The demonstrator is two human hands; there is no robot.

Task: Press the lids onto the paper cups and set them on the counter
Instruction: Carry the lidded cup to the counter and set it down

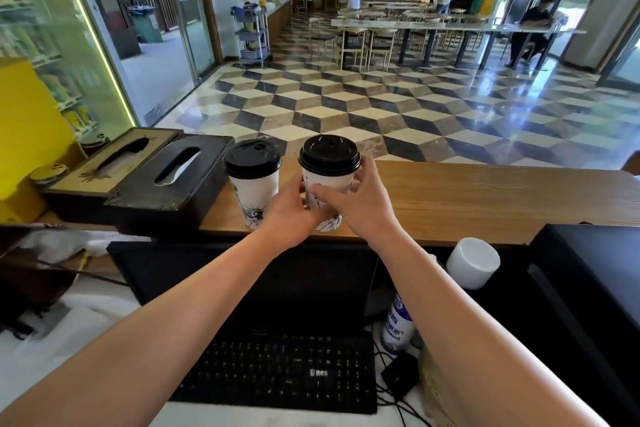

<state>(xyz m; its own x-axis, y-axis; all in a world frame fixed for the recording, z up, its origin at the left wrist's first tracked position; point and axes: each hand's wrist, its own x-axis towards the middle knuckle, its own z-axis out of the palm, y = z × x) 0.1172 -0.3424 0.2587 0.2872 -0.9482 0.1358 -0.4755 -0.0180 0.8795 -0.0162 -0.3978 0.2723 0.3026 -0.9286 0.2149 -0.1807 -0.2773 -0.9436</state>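
Gripping the held cup (pixel 329 184) from both sides, the left hand (pixel 289 211) and right hand (pixel 360 201) are brought together round its white paper wall, fingers curled on it below the black lid (pixel 329 154). The lid looks level and seated all the way round its rim. The cup's base is at the near edge of the counter (pixel 467 198); whether it rests on the wood or hangs just above cannot be told.

The step in hand looks like setting this cup down. To do it well, lower it straight and upright, a little further in from the counter's near edge, so the whole base sits on the wood. The grip should stay light — paper walls buckle, and a squeeze could pop the lid. Let go with both hands at once, outward, without brushing the standing cup (pixel 254 198), which is just beside the left hand on the counter, already lidded.

At the counter's left end lie a dark tissue box (pixel 166 180) and a pale one (pixel 110 163). Below the counter's near edge sit a keyboard (pixel 277 371), a spray can (pixel 398 322) and a white tub (pixel 472 262).
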